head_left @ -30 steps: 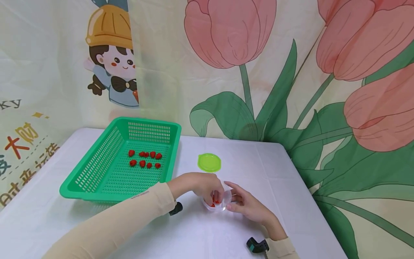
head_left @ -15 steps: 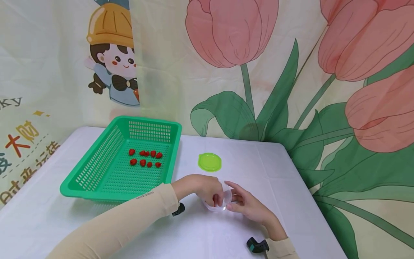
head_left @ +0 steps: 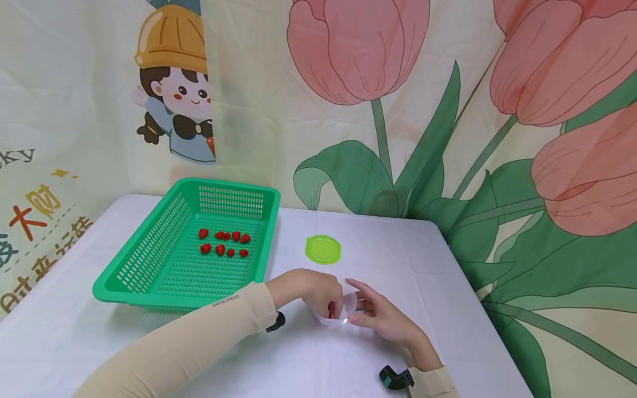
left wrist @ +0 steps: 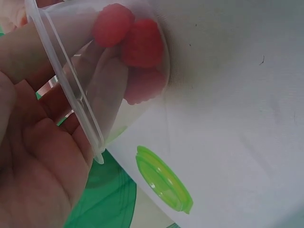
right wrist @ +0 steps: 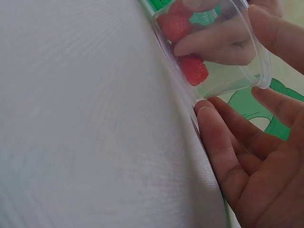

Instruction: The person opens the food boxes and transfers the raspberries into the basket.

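A clear plastic cup (head_left: pixel 350 304) stands on the table with several raspberries (right wrist: pixel 194 70) at its bottom. My left hand (head_left: pixel 322 292) reaches down inside it, and the fingertips pinch a raspberry (left wrist: pixel 142 42) there; in the head view only a bit of red shows between the fingers. My right hand (head_left: pixel 385 315) holds the cup from the right, thumb and fingers spread about its rim and side, some fingertips low near its base (right wrist: pixel 247 156). A round green lid (head_left: pixel 323 250) lies on the table behind the cup.
A big green basket (head_left: pixel 144 301) stands to the left, with several raspberries (head_left: pixel 220 250) in two rows on its floor. The white-covered table (head_left: pixel 398 249) ends at a printed backdrop with tulips. My left forearm crosses in front of the basket's near corner.
My left hand has sunk deeper into the cup, and the red inside is now mostly covered by the fingers. My right hand, the cup, lid and basket have stayed in place.
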A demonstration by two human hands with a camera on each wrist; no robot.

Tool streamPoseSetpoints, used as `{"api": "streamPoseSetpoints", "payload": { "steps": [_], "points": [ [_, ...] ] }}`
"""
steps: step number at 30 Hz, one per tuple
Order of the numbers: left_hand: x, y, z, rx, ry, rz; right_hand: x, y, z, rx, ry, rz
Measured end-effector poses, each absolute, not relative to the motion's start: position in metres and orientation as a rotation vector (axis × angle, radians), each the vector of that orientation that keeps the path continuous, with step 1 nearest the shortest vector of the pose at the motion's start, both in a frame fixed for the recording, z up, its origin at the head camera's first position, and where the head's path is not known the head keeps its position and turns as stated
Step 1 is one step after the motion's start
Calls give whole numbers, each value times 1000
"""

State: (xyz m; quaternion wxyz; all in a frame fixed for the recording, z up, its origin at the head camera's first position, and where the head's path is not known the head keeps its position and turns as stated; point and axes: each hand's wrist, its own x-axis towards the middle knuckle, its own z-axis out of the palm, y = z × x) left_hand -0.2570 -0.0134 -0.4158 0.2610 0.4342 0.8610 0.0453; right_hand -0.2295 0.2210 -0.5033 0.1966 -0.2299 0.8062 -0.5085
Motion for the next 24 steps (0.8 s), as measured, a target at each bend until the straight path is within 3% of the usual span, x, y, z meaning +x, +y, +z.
{"api": "streamPoseSetpoints", "payload": {
  "steps": [24],
  "points": [
    [-261,-18,-415,1195,2292,299,-231,222,-504,-663,2230,-1434]
  ]
}}
